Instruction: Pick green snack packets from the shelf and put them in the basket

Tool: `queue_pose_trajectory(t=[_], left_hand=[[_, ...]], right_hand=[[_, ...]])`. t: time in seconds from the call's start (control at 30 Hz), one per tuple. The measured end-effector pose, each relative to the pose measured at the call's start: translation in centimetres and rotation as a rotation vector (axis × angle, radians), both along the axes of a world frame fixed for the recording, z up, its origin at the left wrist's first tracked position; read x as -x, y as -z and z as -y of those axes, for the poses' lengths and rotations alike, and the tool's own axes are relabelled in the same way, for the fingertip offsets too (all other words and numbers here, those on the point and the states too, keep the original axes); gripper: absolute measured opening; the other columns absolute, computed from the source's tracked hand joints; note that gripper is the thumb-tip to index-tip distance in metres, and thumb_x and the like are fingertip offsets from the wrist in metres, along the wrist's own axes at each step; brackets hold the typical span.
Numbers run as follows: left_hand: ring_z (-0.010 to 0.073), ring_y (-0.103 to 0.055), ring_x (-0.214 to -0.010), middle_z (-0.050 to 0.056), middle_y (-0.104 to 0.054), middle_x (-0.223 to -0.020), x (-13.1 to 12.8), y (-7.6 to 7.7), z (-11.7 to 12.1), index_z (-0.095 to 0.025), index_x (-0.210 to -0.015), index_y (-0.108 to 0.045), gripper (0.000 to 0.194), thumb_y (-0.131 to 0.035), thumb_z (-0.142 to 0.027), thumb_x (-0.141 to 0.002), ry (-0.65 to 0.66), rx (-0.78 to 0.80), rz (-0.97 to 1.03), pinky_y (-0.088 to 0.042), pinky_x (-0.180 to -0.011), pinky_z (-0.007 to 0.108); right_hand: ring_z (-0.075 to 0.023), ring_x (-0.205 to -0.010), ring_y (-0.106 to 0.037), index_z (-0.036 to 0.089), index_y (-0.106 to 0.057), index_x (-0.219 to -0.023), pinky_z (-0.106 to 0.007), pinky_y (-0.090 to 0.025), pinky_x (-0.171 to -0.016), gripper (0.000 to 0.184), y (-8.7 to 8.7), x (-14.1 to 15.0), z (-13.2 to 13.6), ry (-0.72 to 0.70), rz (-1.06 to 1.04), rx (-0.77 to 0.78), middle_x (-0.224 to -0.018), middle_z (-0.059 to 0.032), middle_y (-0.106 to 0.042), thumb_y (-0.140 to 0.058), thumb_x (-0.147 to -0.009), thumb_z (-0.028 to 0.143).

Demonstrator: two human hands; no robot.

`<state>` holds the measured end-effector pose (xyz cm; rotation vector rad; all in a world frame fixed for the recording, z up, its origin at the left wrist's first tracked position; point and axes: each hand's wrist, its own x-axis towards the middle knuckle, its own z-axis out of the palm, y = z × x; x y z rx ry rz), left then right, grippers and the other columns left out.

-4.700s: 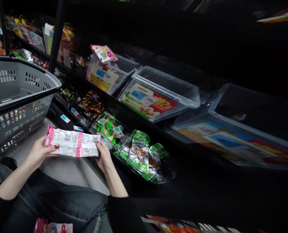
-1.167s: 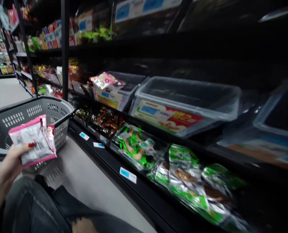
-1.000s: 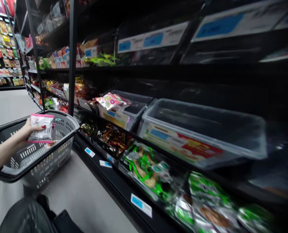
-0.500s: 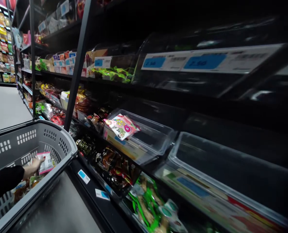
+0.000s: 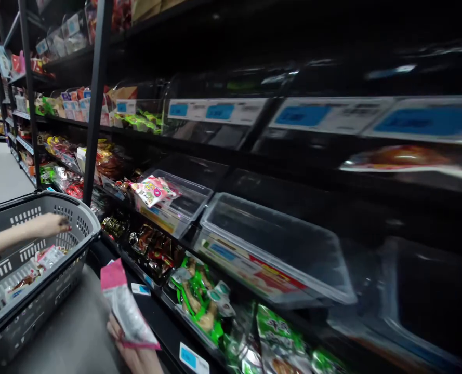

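My left hand (image 5: pixel 53 224) is raised over the grey shopping basket (image 5: pixel 75 205), coming in from the left with a dark sleeve. Its fingers point right and are smeared by motion; I see nothing clearly held. Inside the basket below it lie several snack packets (image 5: pixel 49 258), one of them whitish. At the bottom, between the basket and the shelf, my right hand (image 5: pixel 131 350) grips a white food packet (image 5: pixel 127 306) with pink ends by its lower left edge. The packet's printed side is blurred.
Black shelves on the right hold clear plastic bins (image 5: pixel 269 239) with blue and white price tags (image 5: pixel 219 110). A pink and white packet (image 5: pixel 155 190) lies across one bin. Green-trimmed packs (image 5: pixel 197 296) fill the lower row. A black upright post (image 5: pixel 96 104) stands beyond the basket.
My left hand has risen from the packet inside the basket. My right hand has come into view from below, holding a packet. The view has shifted right along the shelf.
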<state>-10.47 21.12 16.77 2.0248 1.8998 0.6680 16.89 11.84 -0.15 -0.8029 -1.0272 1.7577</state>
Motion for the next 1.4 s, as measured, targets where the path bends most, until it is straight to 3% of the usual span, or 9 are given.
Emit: queue_pose_trajectory(t=[0.07, 0.13, 0.23, 0.37, 0.53, 0.7, 0.9, 1.13, 1.4], left_hand=[[0.0283, -0.063, -0.087, 0.008, -0.071, -0.097, -1.8, -3.7, 4.2, -0.021, -0.101, -0.066, 0.042, -0.053, -0.048, -0.073, 0.038, -0.065, -0.031, -0.045, -0.08, 0.038], [0.0273, -0.06, -0.097, 0.006, -0.067, -0.108, -4.4, -4.8, 9.2, -0.023, -0.105, -0.063, 0.042, -0.047, -0.051, -0.078, 0.09, -0.155, 0.05, -0.043, -0.086, 0.038], [0.0299, -0.059, -0.099, 0.006, -0.069, -0.103, -9.2, -1.4, 15.6, -0.024, -0.098, -0.069, 0.042, -0.063, -0.05, -0.065, 0.037, -0.012, 0.317, -0.042, -0.091, 0.039], [0.0265, -0.064, -0.083, 0.008, -0.071, -0.088, -14.2, 5.5, 19.8, -0.018, -0.096, -0.066, 0.044, -0.07, -0.042, -0.06, 0.073, 0.189, 0.992, -0.049, -0.077, 0.034], [0.0099, -0.046, -0.031, -0.007, -0.058, -0.052, -15.1, 6.7, 21.5, -0.02, -0.095, -0.051, 0.045, -0.075, -0.031, -0.058, -0.228, -0.003, 1.349, -0.035, -0.03, 0.02], [0.0121, -0.06, -0.07, -0.003, -0.064, -0.079, -13.5, 4.7, 22.9, -0.019, -0.093, -0.05, 0.047, -0.078, -0.019, -0.055, -0.301, -0.321, 1.296, -0.048, -0.064, 0.02], [0.0144, -0.059, -0.074, -0.003, -0.063, -0.081, -13.9, 4.6, 24.1, -0.022, -0.094, -0.051, 0.032, -0.069, -0.027, -0.069, -0.36, -0.429, 0.911, -0.046, -0.067, 0.021], [0.0238, -0.064, -0.084, 0.005, -0.069, -0.092, -15.5, 6.2, 23.6, -0.02, -0.1, -0.054, 0.042, -0.072, -0.032, -0.064, -0.236, -0.217, 0.912, -0.049, -0.073, 0.03], [0.0265, -0.064, -0.081, 0.008, -0.073, -0.087, -14.9, 6.7, 22.8, -0.014, -0.088, -0.066, 0.027, -0.072, -0.026, -0.064, -0.044, -0.009, 0.932, -0.049, -0.071, 0.031]], right_hand=[[-0.0067, -0.044, -0.032, 0.02, -0.054, -0.064, -0.021, -0.033, -0.045, 0.021, -1.6, 0.6, 0.7, 0.003, -0.447, 0.136, -0.062, 0.0042, -0.045, -0.064, -0.073, 0.035], [-0.0049, -0.042, -0.025, 0.018, -0.053, -0.063, -0.018, -0.029, -0.042, 0.019, -3.0, 0.8, 2.4, -0.059, -0.735, 0.243, -0.063, 0.0049, -0.044, -0.068, -0.069, 0.028], [-0.0046, -0.041, -0.019, 0.018, -0.053, -0.067, -0.017, -0.025, -0.04, 0.017, -4.3, 1.2, 5.5, -0.136, -0.823, 0.304, -0.066, 0.0044, -0.044, -0.066, -0.07, 0.029], [-0.0062, -0.04, -0.018, 0.022, -0.056, -0.068, -0.021, -0.024, -0.04, 0.02, -4.8, 2.7, 8.8, -0.235, -0.621, 0.273, -0.064, 0.0034, -0.047, -0.063, -0.07, 0.04], [-0.0154, -0.052, -0.046, 0.02, -0.06, -0.063, -0.03, -0.04, -0.05, 0.04, -5.2, 2.9, 9.5, -0.371, -0.255, 0.068, -0.06, -0.0025, -0.054, -0.065, -0.06, 0.06], [-0.0129, -0.062, -0.05, 0.018, -0.064, -0.083, -0.025, -0.041, -0.061, 0.044, -7.0, -0.4, 8.3, -0.298, -0.144, -0.087, -0.069, -0.0005, -0.057, -0.062, -0.067, 0.059], [-0.013, -0.064, -0.051, 0.014, -0.065, -0.085, -0.023, -0.039, -0.059, 0.041, -9.4, -2.7, 9.1, -0.416, 0.124, -0.417, -0.069, -0.0011, -0.058, -0.06, -0.073, 0.053], [-0.0226, -0.086, -0.061, 0.016, -0.057, -0.108, -0.036, -0.046, -0.081, 0.043, -8.8, -1.6, 9.8, -0.257, 0.041, -0.371, -0.096, -0.0087, -0.066, -0.063, -0.074, 0.042], [-0.0274, -0.091, -0.062, 0.013, -0.061, -0.106, -0.038, -0.047, -0.081, 0.04, -7.9, -1.9, 8.8, -0.107, 0.219, -0.469, -0.099, -0.013, -0.067, -0.054, -0.08, 0.043]])
